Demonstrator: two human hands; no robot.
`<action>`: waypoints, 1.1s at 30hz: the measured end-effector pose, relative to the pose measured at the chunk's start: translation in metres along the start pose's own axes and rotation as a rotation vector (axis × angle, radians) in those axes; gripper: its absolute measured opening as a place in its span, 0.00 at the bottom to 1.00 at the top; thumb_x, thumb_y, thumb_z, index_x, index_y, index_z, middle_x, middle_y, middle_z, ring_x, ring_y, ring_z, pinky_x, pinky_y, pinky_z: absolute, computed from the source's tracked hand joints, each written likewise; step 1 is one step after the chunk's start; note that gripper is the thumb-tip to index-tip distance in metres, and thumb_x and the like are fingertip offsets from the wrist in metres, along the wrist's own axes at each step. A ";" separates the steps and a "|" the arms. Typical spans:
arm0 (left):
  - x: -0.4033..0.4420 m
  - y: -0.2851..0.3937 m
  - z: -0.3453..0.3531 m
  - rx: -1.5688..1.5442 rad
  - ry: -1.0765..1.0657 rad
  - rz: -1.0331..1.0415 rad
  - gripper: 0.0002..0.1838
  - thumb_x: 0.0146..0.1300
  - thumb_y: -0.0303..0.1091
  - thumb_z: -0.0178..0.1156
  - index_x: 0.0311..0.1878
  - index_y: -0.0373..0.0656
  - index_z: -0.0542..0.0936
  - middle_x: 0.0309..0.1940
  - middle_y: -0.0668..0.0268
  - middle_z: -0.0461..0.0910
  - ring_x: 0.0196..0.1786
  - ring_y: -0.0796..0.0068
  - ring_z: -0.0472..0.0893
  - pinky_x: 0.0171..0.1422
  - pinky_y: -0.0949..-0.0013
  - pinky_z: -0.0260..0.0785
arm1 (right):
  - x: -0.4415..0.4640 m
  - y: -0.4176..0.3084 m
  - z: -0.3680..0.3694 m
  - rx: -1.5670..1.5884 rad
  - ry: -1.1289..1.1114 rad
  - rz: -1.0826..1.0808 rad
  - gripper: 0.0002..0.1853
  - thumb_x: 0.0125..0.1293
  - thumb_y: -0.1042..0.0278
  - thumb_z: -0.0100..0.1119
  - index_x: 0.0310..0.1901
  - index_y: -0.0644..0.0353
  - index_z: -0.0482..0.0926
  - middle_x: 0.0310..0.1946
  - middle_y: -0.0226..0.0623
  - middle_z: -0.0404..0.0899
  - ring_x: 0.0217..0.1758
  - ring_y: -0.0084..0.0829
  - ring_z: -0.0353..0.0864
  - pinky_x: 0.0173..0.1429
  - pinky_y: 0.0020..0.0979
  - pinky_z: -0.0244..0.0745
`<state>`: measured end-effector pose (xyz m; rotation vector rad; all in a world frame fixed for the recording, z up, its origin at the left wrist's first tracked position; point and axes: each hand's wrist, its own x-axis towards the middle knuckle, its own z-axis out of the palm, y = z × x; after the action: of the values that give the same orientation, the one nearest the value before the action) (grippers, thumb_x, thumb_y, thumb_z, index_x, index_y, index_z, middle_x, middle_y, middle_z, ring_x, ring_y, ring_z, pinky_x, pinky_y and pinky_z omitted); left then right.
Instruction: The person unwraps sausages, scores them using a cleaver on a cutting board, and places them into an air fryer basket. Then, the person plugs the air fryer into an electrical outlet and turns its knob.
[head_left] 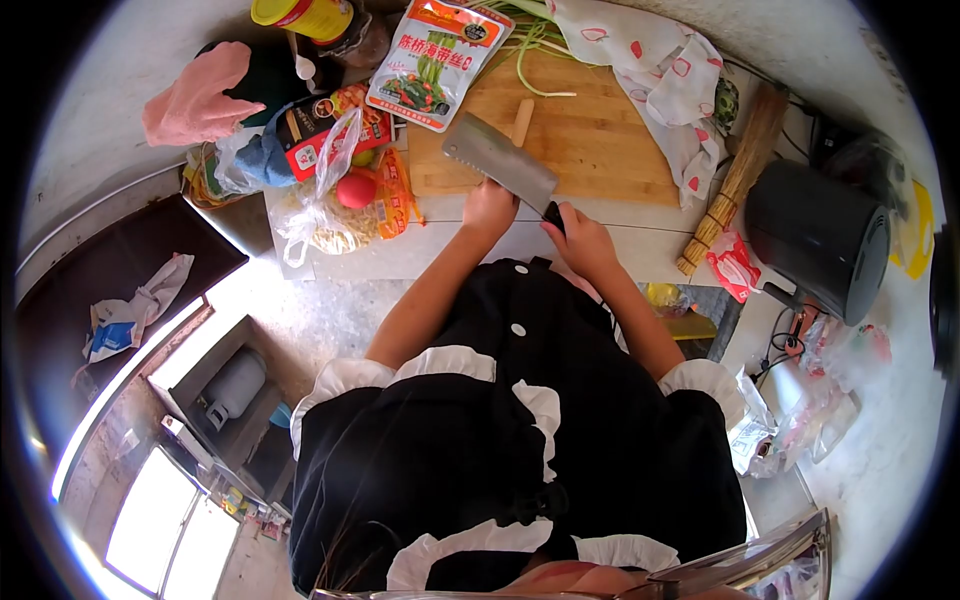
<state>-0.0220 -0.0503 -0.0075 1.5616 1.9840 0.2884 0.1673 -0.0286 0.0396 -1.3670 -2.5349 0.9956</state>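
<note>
My right hand (583, 240) is closed around the black handle of a cleaver (500, 158). Its broad metal blade slants up and left over the near edge of a wooden cutting board (610, 130). Just below the blade, my left hand (490, 208) is closed, with its fingertips hidden by the blade. A slim tan stick-like piece (523, 122) sticks out past the blade's far side. It lines up with my left hand, but the blade covers the part between them, so I cannot tell whether they touch.
A seaweed packet (437, 62) and green stalks (530, 55) lie at the board's back. Bagged food with a red ball-shaped item (356, 189) sits left. On the right are a patterned cloth (655, 75), a straw brush (735, 180) and a black kettle (818, 240).
</note>
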 end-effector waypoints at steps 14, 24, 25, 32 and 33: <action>-0.015 0.003 -0.001 -0.059 0.036 -0.048 0.17 0.60 0.37 0.56 0.49 0.38 0.75 0.46 0.46 0.76 0.40 0.43 0.79 0.43 0.48 0.75 | -0.003 -0.007 0.001 0.031 0.015 -0.017 0.19 0.64 0.54 0.57 0.42 0.62 0.67 0.30 0.51 0.79 0.29 0.53 0.80 0.31 0.46 0.75; -0.015 -0.002 0.002 -0.039 0.003 -0.015 0.14 0.58 0.35 0.57 0.45 0.38 0.78 0.40 0.46 0.79 0.37 0.46 0.81 0.39 0.51 0.76 | -0.013 -0.011 0.000 0.020 -0.014 0.015 0.20 0.66 0.50 0.54 0.41 0.62 0.67 0.30 0.52 0.79 0.30 0.54 0.80 0.32 0.47 0.75; -0.014 -0.002 0.001 -0.029 -0.046 -0.031 0.14 0.57 0.35 0.57 0.45 0.40 0.78 0.39 0.47 0.79 0.38 0.46 0.81 0.40 0.51 0.76 | -0.015 -0.012 0.001 0.014 -0.042 0.031 0.20 0.66 0.50 0.54 0.41 0.62 0.67 0.31 0.52 0.80 0.30 0.54 0.80 0.32 0.47 0.75; -0.016 0.003 -0.003 -0.080 -0.056 -0.095 0.14 0.56 0.37 0.59 0.45 0.46 0.81 0.40 0.50 0.81 0.42 0.47 0.81 0.46 0.52 0.74 | -0.021 -0.013 0.011 -0.006 -0.085 0.083 0.22 0.65 0.48 0.54 0.42 0.62 0.67 0.31 0.53 0.80 0.31 0.55 0.80 0.32 0.48 0.76; -0.016 0.003 -0.004 -0.075 -0.062 -0.097 0.13 0.56 0.37 0.59 0.45 0.46 0.81 0.39 0.50 0.81 0.42 0.47 0.81 0.47 0.52 0.74 | -0.021 -0.013 0.011 -0.006 -0.083 0.088 0.22 0.65 0.48 0.54 0.42 0.62 0.67 0.31 0.53 0.80 0.30 0.55 0.80 0.32 0.48 0.76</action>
<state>-0.0197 -0.0638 0.0019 1.4070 1.9713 0.2688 0.1660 -0.0556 0.0429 -1.4804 -2.5578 1.0831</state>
